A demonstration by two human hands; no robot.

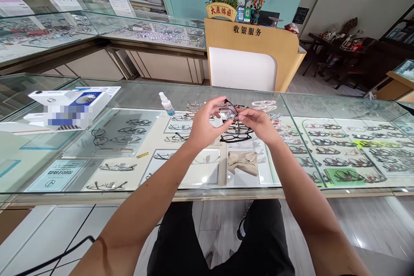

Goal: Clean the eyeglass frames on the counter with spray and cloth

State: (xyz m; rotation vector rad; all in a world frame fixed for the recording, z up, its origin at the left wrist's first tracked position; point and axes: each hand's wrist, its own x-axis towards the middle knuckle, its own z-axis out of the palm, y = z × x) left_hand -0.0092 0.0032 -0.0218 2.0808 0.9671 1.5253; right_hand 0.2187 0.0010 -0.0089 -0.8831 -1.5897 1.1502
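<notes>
While your left hand (206, 124) and right hand (260, 126) pinch the eyeglasses (230, 110) between them, above the glass-topped desk (106, 195) near mid-frame, the spray bottle (167, 104) stands left of your hands; the beige cloth (242, 164) lies lower in frame.

Reads 收银服务 in dark characters across the front of the wooden counter (286, 62), and 大展鸿图 in red on the yellow plaque (221, 11) standing on top. Shows QR codes on the blue card (240, 14) and green card (247, 15) beside that plaque, with print too small to read. Carries large lettering, not clearly legible, on the pale blue sheet (57, 174), and pixelated print on the white-and-blue box (69, 108).
</notes>
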